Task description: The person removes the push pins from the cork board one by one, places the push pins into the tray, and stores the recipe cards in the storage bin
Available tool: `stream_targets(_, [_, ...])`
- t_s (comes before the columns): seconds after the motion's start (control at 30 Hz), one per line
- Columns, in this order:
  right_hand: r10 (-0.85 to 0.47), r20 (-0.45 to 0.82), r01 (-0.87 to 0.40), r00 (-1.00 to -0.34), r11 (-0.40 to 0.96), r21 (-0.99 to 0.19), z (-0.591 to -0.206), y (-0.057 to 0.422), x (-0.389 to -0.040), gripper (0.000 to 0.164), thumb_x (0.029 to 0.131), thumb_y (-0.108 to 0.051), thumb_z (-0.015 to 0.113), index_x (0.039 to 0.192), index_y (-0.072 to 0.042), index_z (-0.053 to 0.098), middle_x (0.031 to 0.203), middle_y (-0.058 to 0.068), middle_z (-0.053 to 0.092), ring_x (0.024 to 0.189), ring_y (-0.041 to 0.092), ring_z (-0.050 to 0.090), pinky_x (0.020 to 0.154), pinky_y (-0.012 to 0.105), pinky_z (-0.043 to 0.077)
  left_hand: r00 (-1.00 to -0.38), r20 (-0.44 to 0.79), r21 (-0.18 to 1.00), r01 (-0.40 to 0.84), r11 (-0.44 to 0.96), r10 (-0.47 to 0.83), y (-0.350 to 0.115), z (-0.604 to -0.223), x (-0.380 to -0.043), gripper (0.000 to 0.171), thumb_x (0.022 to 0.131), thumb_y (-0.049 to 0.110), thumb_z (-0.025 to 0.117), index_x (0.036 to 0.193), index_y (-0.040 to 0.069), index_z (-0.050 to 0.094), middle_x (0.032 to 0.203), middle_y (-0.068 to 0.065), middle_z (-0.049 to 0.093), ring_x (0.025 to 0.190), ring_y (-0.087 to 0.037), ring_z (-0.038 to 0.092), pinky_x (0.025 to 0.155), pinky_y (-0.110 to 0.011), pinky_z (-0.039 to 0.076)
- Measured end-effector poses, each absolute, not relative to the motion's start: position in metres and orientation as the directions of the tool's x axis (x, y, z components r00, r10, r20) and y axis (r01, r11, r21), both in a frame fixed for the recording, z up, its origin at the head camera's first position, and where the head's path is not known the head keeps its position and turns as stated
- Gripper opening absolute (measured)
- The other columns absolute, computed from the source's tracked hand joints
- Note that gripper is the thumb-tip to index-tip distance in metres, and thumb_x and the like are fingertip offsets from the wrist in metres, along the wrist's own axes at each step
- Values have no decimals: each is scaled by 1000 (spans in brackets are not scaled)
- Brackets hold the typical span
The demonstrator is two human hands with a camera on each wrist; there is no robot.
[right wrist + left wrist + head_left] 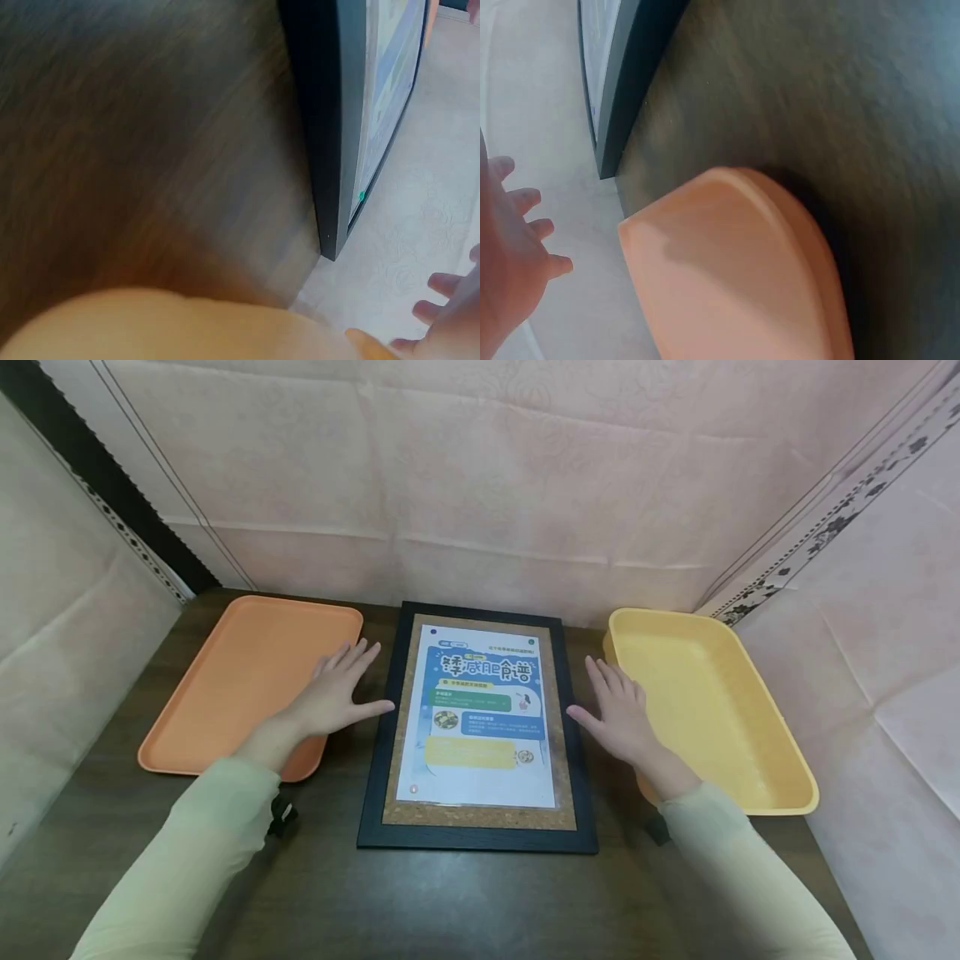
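- Head view shows the left grip [333, 693] released, with fingers spread and nothing held; its thumb overlaps one side of the black frame [480, 837], but I cannot tell whether it touches.
- Right grip [618, 718] is also released and empty, its fingers extended, just beside the opposite side of the black frame.
- Between the two grips, the black frame lies flat on the counter [450, 906], with a printed sheet [480, 718] inside.
- Beneath the left grip and toward its outer side is the orange tray [243, 685]; on the outer side of the right grip is the yellow tray [705, 710].
- In my judgement, the black frame could skid or turn if one grip pushes harder than the other.
- Raised from one side only, it could tilt and fall, because of a shallow hold.
- A low wrist may also knock either tray, since both are so near.
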State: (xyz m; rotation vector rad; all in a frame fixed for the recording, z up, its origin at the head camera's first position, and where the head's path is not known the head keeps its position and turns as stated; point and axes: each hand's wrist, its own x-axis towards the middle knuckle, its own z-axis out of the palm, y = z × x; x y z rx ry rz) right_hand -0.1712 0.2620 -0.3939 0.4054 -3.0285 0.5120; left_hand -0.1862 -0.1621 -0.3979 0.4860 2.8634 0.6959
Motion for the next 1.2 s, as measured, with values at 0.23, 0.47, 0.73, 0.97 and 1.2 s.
stream_targets(0.23, [-137,-7,-101,-991,767,-634,-390,255,-171,76,93,-57,39,151,-28,-2,158,9,12,143,33,17,112,58,23,-966,-64,608,160,778,249,-153,-400,-199,89,84,49,62,151,15,13,157,-15,12,143,-40,8,110,-65,13])
stream_targets(0.47, [-50,-210,154,-976,521,-840,-389,241,-170,79,92,-65,23,150,-20,-6,150,20,26,132,39,37,109,53,31,-985,-53,748,71,659,166,-147,-405,-211,83,86,44,63,150,16,17,154,-14,21,142,-36,19,110,-60,22])
stream_targets(0.73, [-86,-345,275,-935,441,-855,-399,228,-166,85,89,-72,20,149,-19,-9,149,17,25,133,37,36,109,55,30,-984,-68,780,49,624,163,-138,-413,-215,82,86,46,62,149,14,21,151,-14,28,139,-34,26,109,-57,28])
stream_targets(0.97, [-83,-386,326,-919,394,-859,-403,222,-165,88,86,-75,19,149,-15,6,147,15,32,133,35,38,108,54,33,-983,-79,797,38,603,167,-134,-418,-216,80,86,45,62,148,13,22,150,-14,30,138,-34,28,109,-56,29])
stream_targets(1.2, [-31,-444,430,-896,196,-881,-397,213,-171,85,89,-71,24,151,-16,6,151,14,28,138,33,29,110,52,30,-983,-82,803,33,594,165,-134,-422,-216,81,86,46,62,148,13,23,151,-14,30,139,-34,28,109,-55,29])
